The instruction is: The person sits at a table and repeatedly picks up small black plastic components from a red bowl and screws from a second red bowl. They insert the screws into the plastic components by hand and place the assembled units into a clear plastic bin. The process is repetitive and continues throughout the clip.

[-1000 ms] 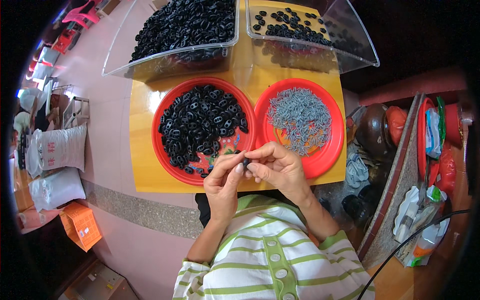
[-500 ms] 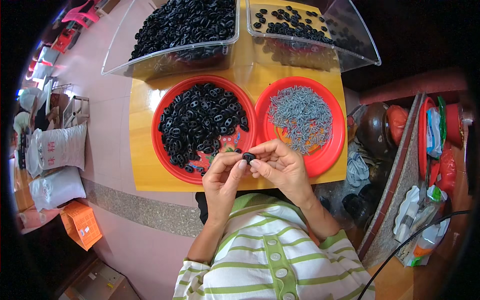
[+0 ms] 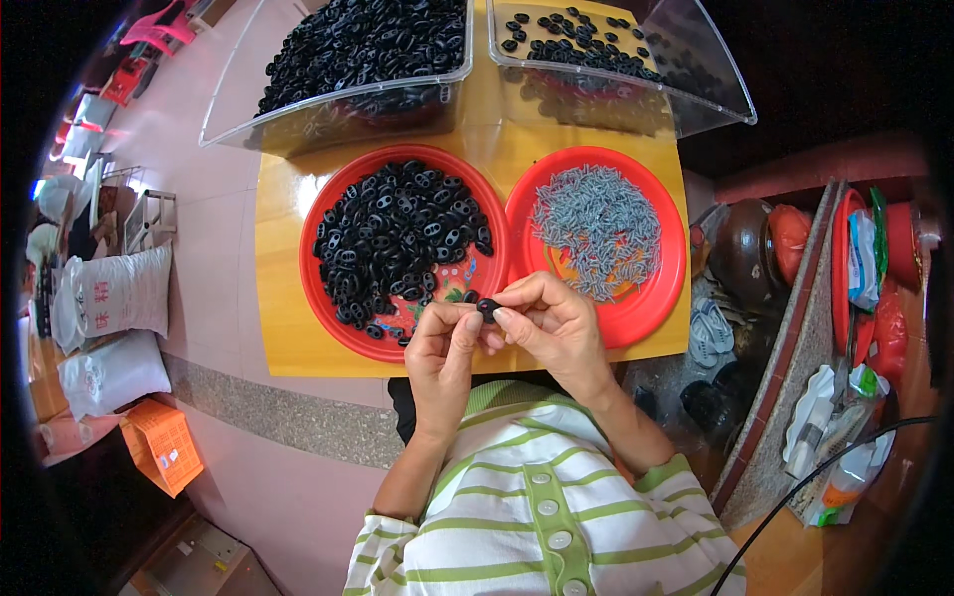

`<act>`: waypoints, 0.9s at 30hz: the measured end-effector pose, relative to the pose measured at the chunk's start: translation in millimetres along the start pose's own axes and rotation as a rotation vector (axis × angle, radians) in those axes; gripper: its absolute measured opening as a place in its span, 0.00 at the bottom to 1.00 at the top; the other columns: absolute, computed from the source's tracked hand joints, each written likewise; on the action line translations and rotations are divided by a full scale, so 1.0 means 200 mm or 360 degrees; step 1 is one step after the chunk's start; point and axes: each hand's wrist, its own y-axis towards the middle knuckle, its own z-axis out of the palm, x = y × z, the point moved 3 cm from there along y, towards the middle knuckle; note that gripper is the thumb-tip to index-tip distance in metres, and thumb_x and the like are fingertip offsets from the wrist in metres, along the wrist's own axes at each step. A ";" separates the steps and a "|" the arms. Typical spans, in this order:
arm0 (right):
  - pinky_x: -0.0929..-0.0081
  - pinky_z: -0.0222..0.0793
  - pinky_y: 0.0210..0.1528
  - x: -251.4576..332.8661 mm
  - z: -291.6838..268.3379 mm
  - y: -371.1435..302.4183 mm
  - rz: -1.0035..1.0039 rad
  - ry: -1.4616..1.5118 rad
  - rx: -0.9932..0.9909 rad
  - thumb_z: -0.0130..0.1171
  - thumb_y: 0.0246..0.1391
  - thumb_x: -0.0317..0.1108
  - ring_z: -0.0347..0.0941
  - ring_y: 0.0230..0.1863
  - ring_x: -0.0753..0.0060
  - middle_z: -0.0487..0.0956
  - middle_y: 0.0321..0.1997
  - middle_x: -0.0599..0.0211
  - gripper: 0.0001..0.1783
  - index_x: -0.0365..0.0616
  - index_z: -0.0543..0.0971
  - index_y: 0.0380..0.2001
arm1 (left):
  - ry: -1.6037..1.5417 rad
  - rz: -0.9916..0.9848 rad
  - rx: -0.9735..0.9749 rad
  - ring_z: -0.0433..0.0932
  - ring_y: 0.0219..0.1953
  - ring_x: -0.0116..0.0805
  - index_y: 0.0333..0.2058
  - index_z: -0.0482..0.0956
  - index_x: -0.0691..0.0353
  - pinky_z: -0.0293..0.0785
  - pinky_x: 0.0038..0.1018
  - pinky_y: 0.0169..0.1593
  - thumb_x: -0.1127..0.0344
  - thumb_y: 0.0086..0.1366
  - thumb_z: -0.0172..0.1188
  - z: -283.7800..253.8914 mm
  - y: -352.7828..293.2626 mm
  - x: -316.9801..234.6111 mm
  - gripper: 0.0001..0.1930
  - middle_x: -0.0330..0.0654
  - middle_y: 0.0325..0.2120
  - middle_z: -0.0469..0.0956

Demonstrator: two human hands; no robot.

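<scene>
Between my fingertips, close to the table's near edge, is a small black oval plastic piece. My left hand pinches its left side with thumb and index finger. From the right, my right hand pinches it too; the fingers hide part of it, and I cannot tell if a screw is in it. Beyond my left hand lies a red tray heaped with black two-holed oval pieces. A second red tray, beyond my right hand, bears a pile of small grey screws.
Two clear plastic bins stand at the table's far side: the left bin heaped with black pieces, the right bin holding fewer. White sacks and an orange box are at the left. A brown jar stands right of the yellow table.
The black piece has turned slightly between my fingers, showing a smoother, rounder side. Both hands stay in nearly the same place, and the view has shifted a little.
</scene>
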 end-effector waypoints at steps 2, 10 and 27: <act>0.83 0.72 0.38 -0.01 0.02 -0.01 -0.0016 0.0091 -0.0016 0.55 0.55 0.23 0.73 0.34 0.84 0.75 0.34 0.67 0.06 0.36 0.73 0.37 | -0.0116 -0.0066 -0.0012 0.74 0.25 0.23 0.32 0.70 0.65 0.70 0.18 0.30 0.68 0.66 0.53 0.00 0.00 0.02 0.07 0.39 0.26 0.75; 0.83 0.70 0.36 0.03 0.04 0.01 -0.0013 -0.0218 0.0005 0.60 0.51 0.24 0.70 0.33 0.84 0.73 0.35 0.70 0.14 0.39 0.74 0.42 | -0.0107 -0.0087 -0.0115 0.73 0.27 0.20 0.31 0.71 0.64 0.70 0.18 0.31 0.69 0.65 0.55 -0.02 0.01 0.01 0.05 0.36 0.26 0.75; 0.78 0.67 0.30 0.03 0.01 0.01 -0.0408 -0.0719 0.0040 0.63 0.50 0.33 0.70 0.28 0.76 0.72 0.31 0.65 0.14 0.37 0.74 0.37 | 0.0194 0.0367 0.0006 0.68 0.41 0.23 0.45 0.74 0.69 0.64 0.19 0.46 0.73 0.66 0.51 0.01 -0.01 0.02 0.11 0.37 0.37 0.70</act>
